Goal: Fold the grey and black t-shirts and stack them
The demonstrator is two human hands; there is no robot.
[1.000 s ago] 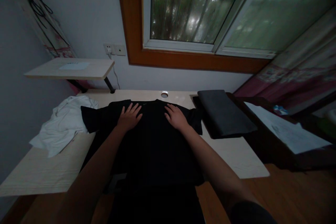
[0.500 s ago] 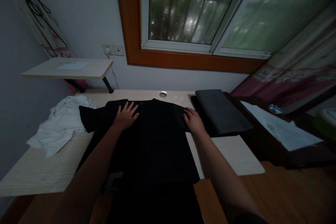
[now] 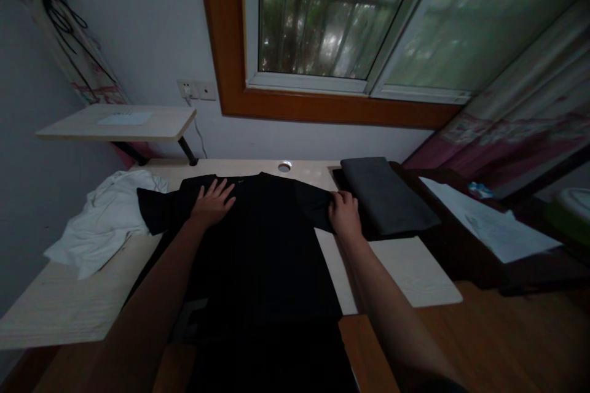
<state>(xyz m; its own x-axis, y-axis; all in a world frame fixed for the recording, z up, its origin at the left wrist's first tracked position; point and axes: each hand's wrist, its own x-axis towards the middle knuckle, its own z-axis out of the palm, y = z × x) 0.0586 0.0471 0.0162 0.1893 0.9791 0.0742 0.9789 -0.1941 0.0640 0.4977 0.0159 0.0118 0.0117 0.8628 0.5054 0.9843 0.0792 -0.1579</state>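
Note:
A black T-shirt (image 3: 267,245) lies spread over the pale wooden desk (image 3: 69,307), its collar towards the wall and its lower part hanging over the front edge. My left hand (image 3: 212,204) rests flat near the collar, with its fingers spread on the cloth. At the end of the right-hand sleeve, my right hand (image 3: 345,215) has its fingers curled round the cuff; the fingertips are partly hidden. The left-hand sleeve lies stretched out and overlaps a crumpled white cloth (image 3: 108,215).
A dark grey folder-like item (image 3: 389,196) lies right of my right hand. A raised wooden shelf (image 3: 115,123) stands at the back left. Papers (image 3: 488,221) lie on a dark surface at right. The window wall (image 3: 276,141) bounds the desk's far side.
My right hand has gone from lying on the sleeve to curling round its cuff, and the sleeve is drawn out further right. My left hand stays flat near the collar.

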